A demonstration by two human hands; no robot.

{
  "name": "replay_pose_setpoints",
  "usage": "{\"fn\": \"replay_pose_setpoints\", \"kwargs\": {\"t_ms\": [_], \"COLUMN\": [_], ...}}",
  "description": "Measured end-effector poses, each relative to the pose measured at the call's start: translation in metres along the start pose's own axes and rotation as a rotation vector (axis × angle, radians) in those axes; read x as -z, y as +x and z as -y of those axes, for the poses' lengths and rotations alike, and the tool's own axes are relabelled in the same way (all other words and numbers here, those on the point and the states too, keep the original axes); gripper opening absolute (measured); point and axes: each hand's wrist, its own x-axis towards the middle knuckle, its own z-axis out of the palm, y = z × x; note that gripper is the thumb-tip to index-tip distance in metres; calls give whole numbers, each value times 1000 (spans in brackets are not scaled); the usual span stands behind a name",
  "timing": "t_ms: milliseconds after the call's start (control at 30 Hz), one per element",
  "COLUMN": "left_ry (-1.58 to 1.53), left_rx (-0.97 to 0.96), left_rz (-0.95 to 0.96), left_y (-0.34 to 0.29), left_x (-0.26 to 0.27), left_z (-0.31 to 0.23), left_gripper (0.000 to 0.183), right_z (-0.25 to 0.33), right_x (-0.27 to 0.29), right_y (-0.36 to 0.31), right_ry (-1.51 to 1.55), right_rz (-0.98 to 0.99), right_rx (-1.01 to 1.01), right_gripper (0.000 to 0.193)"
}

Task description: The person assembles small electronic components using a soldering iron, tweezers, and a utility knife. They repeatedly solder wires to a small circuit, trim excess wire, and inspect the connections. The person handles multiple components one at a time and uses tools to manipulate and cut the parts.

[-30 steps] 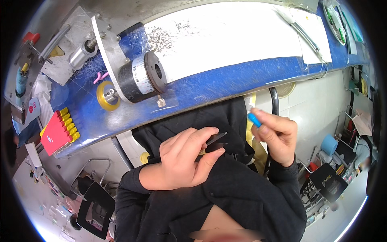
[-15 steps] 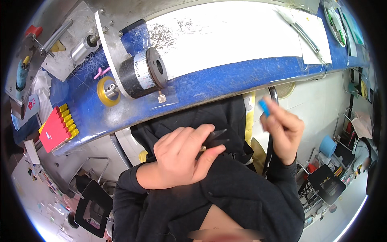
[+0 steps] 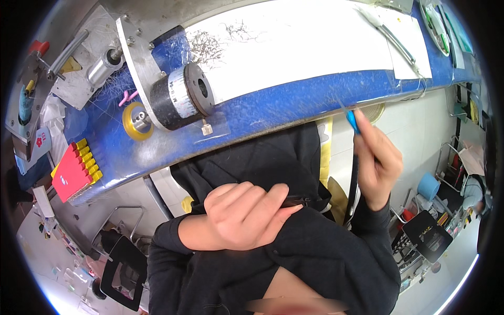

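Note:
In front of my chest, my left hand (image 3: 247, 216) is closed around a slim dark tool (image 3: 295, 201). Only its end shows between thumb and forefinger, so its kind is unclear. Out to the right, near the bench's front edge, my right hand (image 3: 379, 160) pinches a small blue piece (image 3: 352, 122) between thumb and fingertips. A thin pale tip seems to stick out of it toward the bench. On the bench to the left stands a black cylindrical machine part (image 3: 181, 97) with a white scale band, fixed to a metal plate (image 3: 137, 68).
A blue-topped bench (image 3: 294, 100) carries a white sheet (image 3: 294, 47) strewn with short dark bits (image 3: 207, 47). A grey pen-like tool (image 3: 396, 42) lies at the far right. A yellow wheel (image 3: 137, 121) and a red case with yellow tabs (image 3: 73, 170) are at left.
My right hand has moved slightly toward the bench, tilting the blue piece more upright. My left fingers have closed further over the dark tool, whose two pointed prongs showed before.

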Motion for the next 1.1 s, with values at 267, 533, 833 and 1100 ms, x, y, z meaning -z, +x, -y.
{"fn": "replay_pose_setpoints", "kwargs": {"t_ms": [267, 533, 833, 1100], "left_ry": [-104, -187, -1127, -1081], "left_rx": [180, 294, 765, 748], "left_rz": [-31, -26, -147, -175], "left_y": [-3, -6, -4, -3], "left_x": [-4, -6, -21, -26], "left_z": [2, 0, 5, 5], "left_gripper": [34, 27, 18, 18], "right_z": [-1, 2, 2, -3], "right_x": [6, 6, -24, -46], "right_y": [-12, -6, -7, -11], "right_ry": [397, 342, 62, -73], "right_rz": [282, 409, 193, 163], "right_rx": [-95, -37, 179, 311], "right_gripper": [40, 42, 59, 67]}}
